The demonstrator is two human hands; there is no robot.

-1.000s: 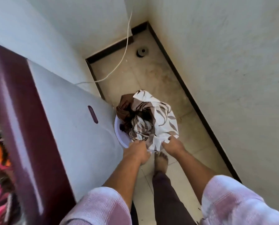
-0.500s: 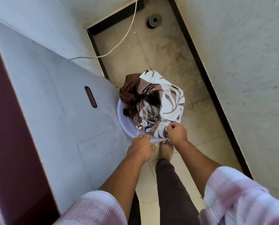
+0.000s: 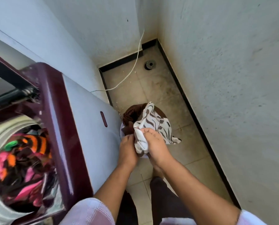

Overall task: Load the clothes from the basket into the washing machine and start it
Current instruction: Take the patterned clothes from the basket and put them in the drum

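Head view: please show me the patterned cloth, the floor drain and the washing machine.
patterned cloth [image 3: 156, 122]: head view, on its printed middle.
floor drain [image 3: 149, 64]: head view, on its round grate.
washing machine [image 3: 62, 127]: head view, on its maroon top frame.

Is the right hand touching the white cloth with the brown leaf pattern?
Touching. The head view shows the right hand gripping a bunch of the patterned cloth, its fingers curled round the fabric.

The sleeves [image 3: 90, 211] are pale pink (waffle-textured), trousers [image 3: 164, 200] dark.
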